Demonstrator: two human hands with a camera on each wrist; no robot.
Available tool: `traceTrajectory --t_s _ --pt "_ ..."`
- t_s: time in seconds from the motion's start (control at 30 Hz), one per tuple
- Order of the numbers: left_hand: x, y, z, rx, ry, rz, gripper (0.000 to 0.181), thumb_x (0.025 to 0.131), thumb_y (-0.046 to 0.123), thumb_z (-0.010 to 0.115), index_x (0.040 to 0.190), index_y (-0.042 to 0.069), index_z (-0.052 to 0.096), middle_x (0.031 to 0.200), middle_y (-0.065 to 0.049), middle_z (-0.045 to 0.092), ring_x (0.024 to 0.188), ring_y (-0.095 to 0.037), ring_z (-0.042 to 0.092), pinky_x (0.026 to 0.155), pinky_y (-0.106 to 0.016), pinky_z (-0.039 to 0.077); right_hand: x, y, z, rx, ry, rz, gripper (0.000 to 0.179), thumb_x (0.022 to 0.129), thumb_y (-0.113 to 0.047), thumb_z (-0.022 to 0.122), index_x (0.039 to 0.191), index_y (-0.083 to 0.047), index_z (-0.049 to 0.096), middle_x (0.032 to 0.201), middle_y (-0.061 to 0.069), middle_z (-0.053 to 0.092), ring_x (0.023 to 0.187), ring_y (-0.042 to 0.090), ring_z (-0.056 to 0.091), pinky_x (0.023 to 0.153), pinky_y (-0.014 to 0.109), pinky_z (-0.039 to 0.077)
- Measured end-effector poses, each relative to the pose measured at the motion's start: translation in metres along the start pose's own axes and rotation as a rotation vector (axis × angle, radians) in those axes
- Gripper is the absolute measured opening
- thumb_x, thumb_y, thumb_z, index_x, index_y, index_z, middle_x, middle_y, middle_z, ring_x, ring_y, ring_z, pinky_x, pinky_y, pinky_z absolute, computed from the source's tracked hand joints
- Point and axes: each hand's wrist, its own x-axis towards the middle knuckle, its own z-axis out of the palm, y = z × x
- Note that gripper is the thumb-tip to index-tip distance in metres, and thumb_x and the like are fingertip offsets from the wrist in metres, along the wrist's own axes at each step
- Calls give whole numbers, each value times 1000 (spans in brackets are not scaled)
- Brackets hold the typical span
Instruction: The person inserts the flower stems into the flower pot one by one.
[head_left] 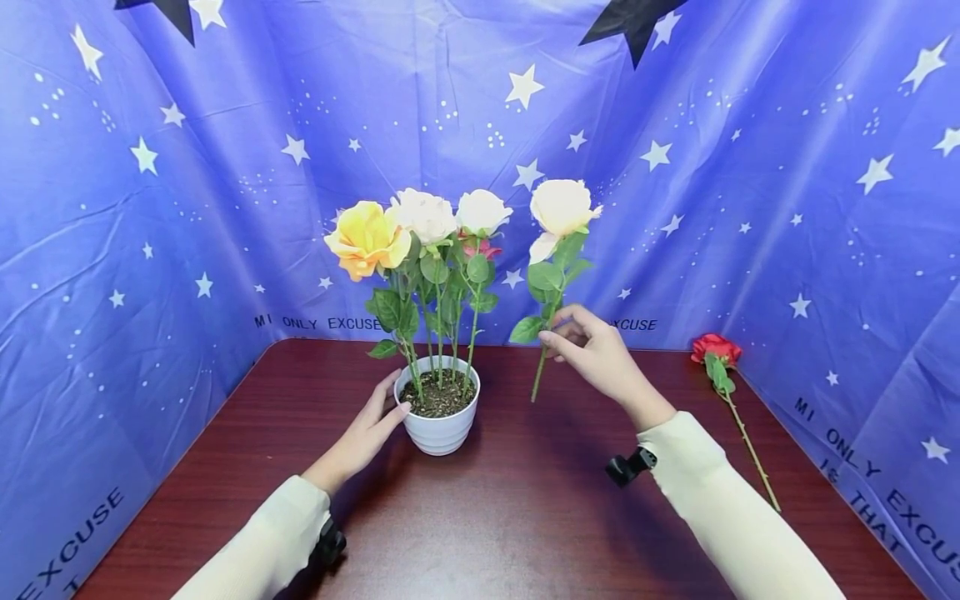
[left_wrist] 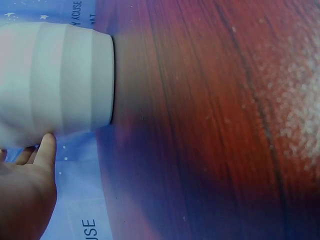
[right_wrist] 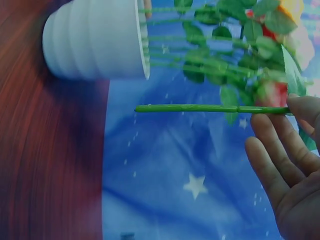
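In the head view, a white ribbed flower pot [head_left: 441, 432] stands on the table, filled with dark brown granules. Upright in it are a yellow rose [head_left: 369, 240], two white roses [head_left: 424, 215] and a red bloom [head_left: 480, 247] partly hidden behind them. My left hand [head_left: 367, 429] rests against the pot's left side, thumb at the front below the rim; its thumb [left_wrist: 47, 150] also shows in the left wrist view. To the right of the pot, my right hand [head_left: 592, 350] pinches a pale cream rose [head_left: 562, 208] by its stem, whose lower end [right_wrist: 185, 108] hangs free above the table.
A red rose [head_left: 716, 348] with a long stem lies along the right side of the dark red wooden table [head_left: 480, 533]. Blue star-printed cloth [head_left: 450, 100] surrounds the table at the back and both sides.
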Motion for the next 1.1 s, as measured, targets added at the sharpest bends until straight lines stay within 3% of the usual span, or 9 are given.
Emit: traceTrajectory --t_s 0.2,0.57,0.8,0.97,1.1 --pt "0 3 0 6 2 13 64 106 21 50 158 2 17 151 -29 34 138 -43 37 110 -57 33 7 -10 17 46 -12 -15 16 96 -9 68 107 -1 59 85 19 73 73 23 69 67 33 57" --pt "0 3 1 -11 2 13 64 106 20 50 158 1 17 151 -29 34 138 -43 37 109 -57 33 16 -25 47 146 -32 -69 15 97 -6 66 108 0 58 88 21 71 76 21 70 71 35 57" --pt "-1 2 1 -13 0 14 64 106 19 51 157 0 17 151 -29 34 138 -43 37 109 -57 33 32 -1 78 191 -32 -86 17 96 -8 69 109 -1 59 90 20 72 77 23 70 71 38 58" --pt "-1 3 0 -3 8 18 64 106 20 51 158 2 18 151 -29 34 139 -43 37 110 -57 33 37 2 92 228 -46 -122 17 95 -15 71 106 -6 61 87 16 73 76 26 70 71 41 59" --pt "-1 2 0 7 9 22 63 106 20 51 157 2 18 151 -29 35 138 -43 38 109 -57 34 39 2 100 203 -50 -159 16 95 -19 71 104 -10 61 81 8 73 73 24 70 69 36 57"
